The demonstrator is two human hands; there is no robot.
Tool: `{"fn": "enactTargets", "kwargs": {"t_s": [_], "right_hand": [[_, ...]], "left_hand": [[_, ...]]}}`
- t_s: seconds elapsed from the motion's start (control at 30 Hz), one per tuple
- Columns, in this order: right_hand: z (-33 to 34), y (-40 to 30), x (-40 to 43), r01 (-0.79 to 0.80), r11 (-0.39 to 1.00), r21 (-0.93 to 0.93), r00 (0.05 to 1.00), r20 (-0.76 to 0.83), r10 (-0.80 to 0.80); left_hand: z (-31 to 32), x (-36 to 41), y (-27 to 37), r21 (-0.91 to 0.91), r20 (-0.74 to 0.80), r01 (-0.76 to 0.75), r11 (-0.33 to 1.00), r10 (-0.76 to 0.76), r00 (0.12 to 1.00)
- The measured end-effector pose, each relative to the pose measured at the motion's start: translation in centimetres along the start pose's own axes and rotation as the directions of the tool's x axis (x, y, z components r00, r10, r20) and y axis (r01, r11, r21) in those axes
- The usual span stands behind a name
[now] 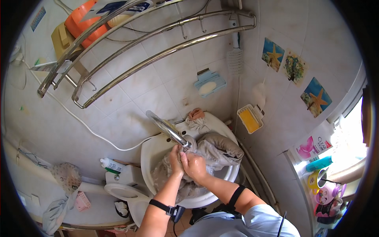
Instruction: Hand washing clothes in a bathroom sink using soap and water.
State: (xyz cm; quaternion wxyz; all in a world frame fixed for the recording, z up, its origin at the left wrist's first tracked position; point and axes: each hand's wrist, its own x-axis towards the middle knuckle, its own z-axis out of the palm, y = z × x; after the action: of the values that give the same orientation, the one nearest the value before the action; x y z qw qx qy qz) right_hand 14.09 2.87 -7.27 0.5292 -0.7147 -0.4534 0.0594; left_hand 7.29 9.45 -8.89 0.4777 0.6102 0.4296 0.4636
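Note:
A white washbasin stands in front of me with a wet beige-grey garment bunched inside. One thick fold of the cloth lies over the basin's right rim, and the lower part sits in cloudy water at the left. Directly below the mouth of the chrome faucet, my left hand and my right hand press together around a gathered part of the garment. Both hands look wet, and their fingers partly hide the cloth between them. A small pinkish and pale cloth rests on the basin's back rim.
Chrome towel rails cross above the basin. A blue soap dish and a white dish with a yellow bar hang on the walls. Left stands a toilet; bottles and cups line the right windowsill.

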Motion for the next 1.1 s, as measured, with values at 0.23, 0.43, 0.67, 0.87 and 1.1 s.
{"fn": "enactTargets", "kwargs": {"t_s": [0.23,0.43,0.67,0.87,1.1], "right_hand": [[-0.9,2.4,1.4,0.001,0.962,-0.274,1.0,0.004,0.0],[-1.9,-1.2,-1.7,0.034,0.998,0.061,0.999,0.01,-0.035],[-1.1,1.2,-0.7,0.025,0.994,0.107,0.999,-0.023,-0.023],[-2.3,1.2,0.1,-0.085,0.994,0.07,0.975,0.21,0.069],[-1.3,2.6,1.8,-0.211,0.974,-0.086,0.942,0.248,0.226]], "left_hand": [[1.8,-1.6,4.3,0.058,-0.13,0.02,0.998,-0.012,0.991],[0.9,-0.9,4.0,0.119,-0.012,0.03,0.992,-0.029,1.0],[1.9,-2.4,3.8,0.113,-0.117,0.131,0.985,-0.118,0.986],[2.2,-3.2,2.8,0.226,-0.23,0.054,0.973,0.0,0.973],[2.7,-4.2,3.2,0.308,-0.195,-0.02,0.951,0.084,0.977]]}}
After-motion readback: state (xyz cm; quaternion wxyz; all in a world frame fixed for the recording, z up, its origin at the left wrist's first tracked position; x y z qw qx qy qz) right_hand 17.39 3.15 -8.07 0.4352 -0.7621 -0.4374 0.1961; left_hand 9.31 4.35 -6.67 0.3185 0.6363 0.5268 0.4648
